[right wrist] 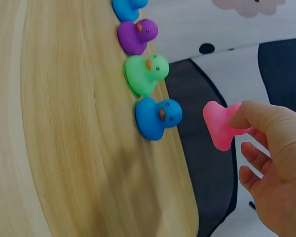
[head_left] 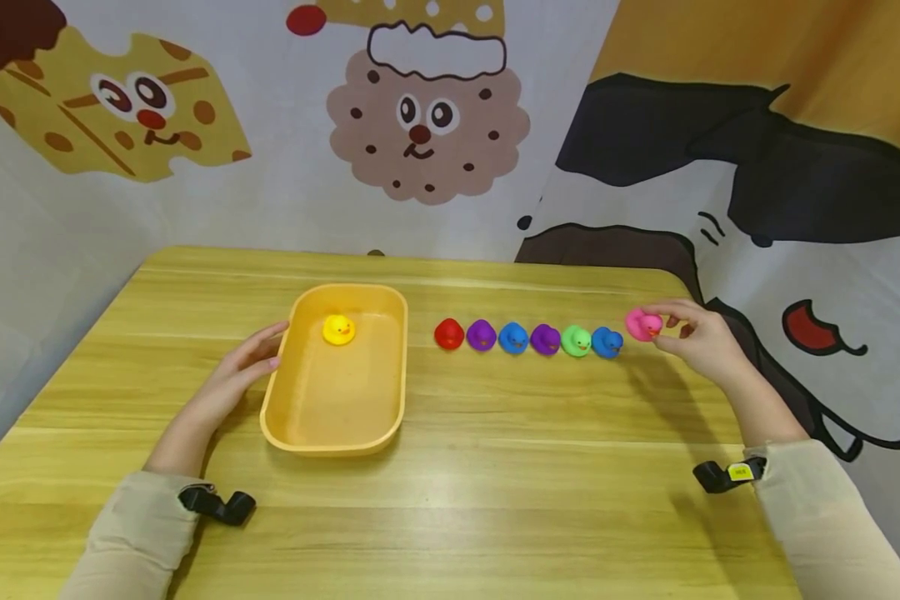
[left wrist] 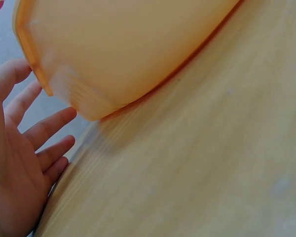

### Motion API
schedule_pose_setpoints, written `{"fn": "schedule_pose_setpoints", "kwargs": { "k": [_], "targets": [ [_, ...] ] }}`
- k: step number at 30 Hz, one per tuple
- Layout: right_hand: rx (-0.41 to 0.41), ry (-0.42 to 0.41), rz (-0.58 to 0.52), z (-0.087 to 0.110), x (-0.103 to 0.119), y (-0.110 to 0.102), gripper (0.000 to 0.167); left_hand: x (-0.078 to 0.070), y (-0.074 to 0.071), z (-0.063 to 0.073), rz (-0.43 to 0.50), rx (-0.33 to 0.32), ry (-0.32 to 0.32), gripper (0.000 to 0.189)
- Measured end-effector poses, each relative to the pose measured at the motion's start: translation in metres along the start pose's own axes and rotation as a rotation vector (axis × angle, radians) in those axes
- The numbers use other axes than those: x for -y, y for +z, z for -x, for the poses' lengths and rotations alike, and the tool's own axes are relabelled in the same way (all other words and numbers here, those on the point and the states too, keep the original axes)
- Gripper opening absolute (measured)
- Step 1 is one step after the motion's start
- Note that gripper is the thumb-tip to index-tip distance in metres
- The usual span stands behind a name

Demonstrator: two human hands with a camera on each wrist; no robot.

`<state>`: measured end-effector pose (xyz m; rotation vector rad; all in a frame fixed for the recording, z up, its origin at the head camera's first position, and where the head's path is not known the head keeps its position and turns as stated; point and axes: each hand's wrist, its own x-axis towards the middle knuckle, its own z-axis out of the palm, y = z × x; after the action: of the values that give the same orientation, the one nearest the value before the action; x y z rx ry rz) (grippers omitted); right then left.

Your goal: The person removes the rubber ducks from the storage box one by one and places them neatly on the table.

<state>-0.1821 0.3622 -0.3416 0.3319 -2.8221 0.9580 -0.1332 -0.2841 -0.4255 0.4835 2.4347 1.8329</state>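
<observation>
A pink rubber duck point(head_left: 642, 325) is pinched between the thumb and fingers of my right hand point(head_left: 701, 337), past the right end of a row of ducks. In the right wrist view the pink duck point(right wrist: 221, 124) appears raised off the table, apart from the nearest blue duck point(right wrist: 155, 118). My left hand point(head_left: 236, 375) lies along the left side of an orange tray point(head_left: 337, 450), its fingers loosely spread and the fingertips at the rim. Inside the tray, toward the back, sits a yellow duck point(head_left: 338, 330).
To the right of the tray, the row holds a red duck point(head_left: 448, 334), purple ducks, blue ducks and a green duck point(head_left: 576, 341), close together on the wooden table point(head_left: 495, 500). Behind the table hangs a cartoon-printed cloth point(head_left: 270, 217).
</observation>
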Motion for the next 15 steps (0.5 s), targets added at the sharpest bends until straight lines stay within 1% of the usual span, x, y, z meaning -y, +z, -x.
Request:
{"fn": "schedule_pose_setpoints", "kwargs": {
  "k": [5, 11, 15],
  "targets": [
    [0.018, 0.013, 0.005, 0.001, -0.009, -0.002, 0.038, 0.000, 0.000, 0.000, -0.004, -0.003, -0.002, 0.052],
    [0.038, 0.070, 0.024, 0.001, -0.016, -0.001, 0.037, 0.000, 0.001, 0.000, 0.006, 0.000, 0.000, 0.052],
    [0.040, 0.085, 0.022, 0.002, -0.024, 0.003, 0.036, 0.000, 0.001, 0.000, 0.009, -0.002, -0.001, 0.052]
  ]
}}
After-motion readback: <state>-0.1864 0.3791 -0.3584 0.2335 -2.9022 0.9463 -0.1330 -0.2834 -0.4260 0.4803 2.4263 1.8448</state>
